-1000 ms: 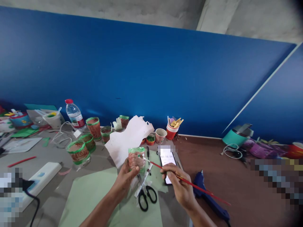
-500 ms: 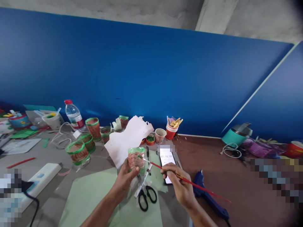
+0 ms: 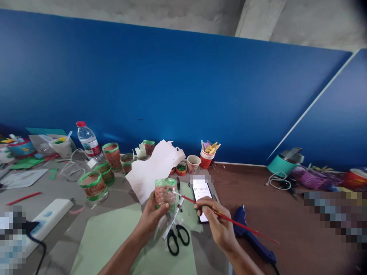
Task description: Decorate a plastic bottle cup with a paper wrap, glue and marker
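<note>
My left hand [image 3: 151,217] is wrapped round a small clear plastic cup [image 3: 164,192] painted red-brown with a green rim, held above a pale green paper sheet [image 3: 114,240]. My right hand [image 3: 215,222] pinches a long thin red paintbrush [image 3: 229,220], and the brush tip touches the cup's right side. Black-handled scissors [image 3: 176,235] lie just below the cup. A phone [image 3: 202,193] with a lit screen lies behind my right hand.
Several similar painted cups [image 3: 93,185] stand to the left with a water bottle [image 3: 87,140], a white torn paper [image 3: 156,168] and a power strip [image 3: 47,219]. A blue glue gun [image 3: 252,238] lies right of my hand. Paper cups [image 3: 206,156] line the blue wall.
Both hands hold nearly the same pose; the cup and brush shifted very slightly left as the view drifted. The phone's timer advanced by a second.
</note>
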{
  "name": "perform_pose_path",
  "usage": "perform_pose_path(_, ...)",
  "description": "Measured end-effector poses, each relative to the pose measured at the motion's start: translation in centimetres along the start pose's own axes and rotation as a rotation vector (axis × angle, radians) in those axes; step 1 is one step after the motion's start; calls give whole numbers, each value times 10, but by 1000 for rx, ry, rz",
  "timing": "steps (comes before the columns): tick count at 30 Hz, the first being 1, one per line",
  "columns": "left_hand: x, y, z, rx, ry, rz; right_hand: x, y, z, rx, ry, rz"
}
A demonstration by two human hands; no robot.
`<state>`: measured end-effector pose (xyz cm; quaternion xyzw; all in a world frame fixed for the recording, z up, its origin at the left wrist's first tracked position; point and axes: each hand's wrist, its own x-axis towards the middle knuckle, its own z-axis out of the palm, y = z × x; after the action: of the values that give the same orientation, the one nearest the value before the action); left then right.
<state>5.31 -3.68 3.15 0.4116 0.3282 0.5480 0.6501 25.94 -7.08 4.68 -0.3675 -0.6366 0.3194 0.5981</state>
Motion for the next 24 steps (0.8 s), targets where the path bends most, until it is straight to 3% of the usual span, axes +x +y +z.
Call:
perform_pose_path(8,0,2,2,34,67,-4,-1,2,0,23,-8,47)
perform_pose_path(24,1,2,1,88,26,37,1,6,1,111,24,72)
